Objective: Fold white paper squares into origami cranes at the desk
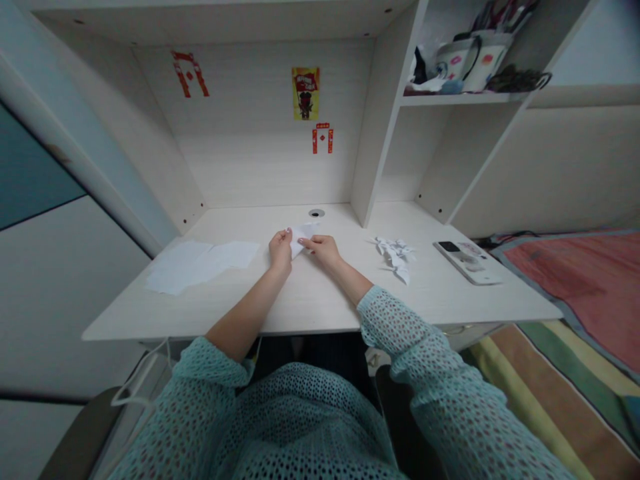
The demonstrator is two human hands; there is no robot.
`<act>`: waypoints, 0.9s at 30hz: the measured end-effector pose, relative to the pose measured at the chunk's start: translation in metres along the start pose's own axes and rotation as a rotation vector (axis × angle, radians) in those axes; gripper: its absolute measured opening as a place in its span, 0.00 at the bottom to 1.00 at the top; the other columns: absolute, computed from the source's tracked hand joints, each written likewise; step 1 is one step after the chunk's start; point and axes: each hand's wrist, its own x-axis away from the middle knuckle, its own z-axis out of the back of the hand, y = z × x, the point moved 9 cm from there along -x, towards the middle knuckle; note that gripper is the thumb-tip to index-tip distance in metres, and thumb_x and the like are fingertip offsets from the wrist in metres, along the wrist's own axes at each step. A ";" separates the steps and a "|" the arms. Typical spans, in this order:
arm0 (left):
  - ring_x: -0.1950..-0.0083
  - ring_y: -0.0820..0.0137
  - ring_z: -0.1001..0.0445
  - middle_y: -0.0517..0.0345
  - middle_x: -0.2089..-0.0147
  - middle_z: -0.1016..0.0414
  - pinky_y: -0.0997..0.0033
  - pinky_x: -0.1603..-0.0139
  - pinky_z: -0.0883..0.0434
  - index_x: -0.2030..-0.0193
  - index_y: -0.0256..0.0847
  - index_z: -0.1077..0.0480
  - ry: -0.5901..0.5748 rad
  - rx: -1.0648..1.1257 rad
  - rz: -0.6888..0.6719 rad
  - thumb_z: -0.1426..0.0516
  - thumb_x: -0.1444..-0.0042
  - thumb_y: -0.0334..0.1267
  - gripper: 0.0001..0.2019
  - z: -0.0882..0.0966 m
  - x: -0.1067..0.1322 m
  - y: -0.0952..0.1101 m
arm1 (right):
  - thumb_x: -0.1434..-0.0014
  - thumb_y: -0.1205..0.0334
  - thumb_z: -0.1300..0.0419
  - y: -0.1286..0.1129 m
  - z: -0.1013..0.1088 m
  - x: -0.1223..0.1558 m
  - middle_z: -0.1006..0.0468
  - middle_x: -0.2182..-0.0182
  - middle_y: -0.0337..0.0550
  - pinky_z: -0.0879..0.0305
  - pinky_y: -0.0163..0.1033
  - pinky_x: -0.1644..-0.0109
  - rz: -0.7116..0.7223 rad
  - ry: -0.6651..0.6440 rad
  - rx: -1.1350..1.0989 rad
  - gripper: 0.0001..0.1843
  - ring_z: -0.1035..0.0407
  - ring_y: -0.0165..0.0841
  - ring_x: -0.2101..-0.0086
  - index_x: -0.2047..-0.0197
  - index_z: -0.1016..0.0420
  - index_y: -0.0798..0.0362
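Observation:
A small piece of white folded paper (299, 241) is held up between my two hands above the middle of the desk. My left hand (281, 249) grips its left edge, thumb uppermost. With thumb and fingers, my right hand (323, 249) pinches the paper from the right. Part of the sheet is hidden behind the fingers. Flat white paper sheets (200, 263) lie overlapping on the left of the desk. To the right of my hands is a small heap of folded white paper pieces (395, 255) with pointed ends.
A phone (467, 263) lies on the right of the white desk (310, 307). Behind stands the back panel with red stickers (323, 138). A shelf (465, 100) at upper right bears cups (487, 60) holding pens. A striped bedspread (560, 380) is beyond the desk's right edge.

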 end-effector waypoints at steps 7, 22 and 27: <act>0.68 0.72 0.31 0.58 0.71 0.29 0.73 0.65 0.35 0.72 0.39 0.35 0.034 -0.056 -0.010 0.43 0.53 0.51 0.16 0.004 -0.002 0.004 | 0.64 0.42 0.35 0.001 0.002 0.000 0.29 0.82 0.40 0.46 0.33 0.76 -0.048 -0.027 0.005 0.22 0.41 0.26 0.80 0.80 0.27 0.55; 0.68 0.70 0.28 0.57 0.69 0.26 0.72 0.65 0.34 0.61 0.39 0.32 -0.119 -0.089 -0.006 0.40 0.56 0.53 0.21 -0.010 -0.003 0.003 | 0.62 0.42 0.35 0.000 0.007 -0.003 0.28 0.82 0.39 0.44 0.33 0.74 -0.005 -0.054 -0.036 0.23 0.40 0.26 0.80 0.82 0.31 0.55; 0.66 0.67 0.27 0.52 0.69 0.24 0.71 0.64 0.33 0.62 0.34 0.27 -0.325 -0.230 0.013 0.35 0.63 0.51 0.25 -0.026 0.003 -0.002 | 0.62 0.42 0.36 -0.001 0.020 -0.003 0.29 0.81 0.38 0.43 0.33 0.72 -0.014 0.019 -0.134 0.23 0.39 0.26 0.78 0.82 0.32 0.54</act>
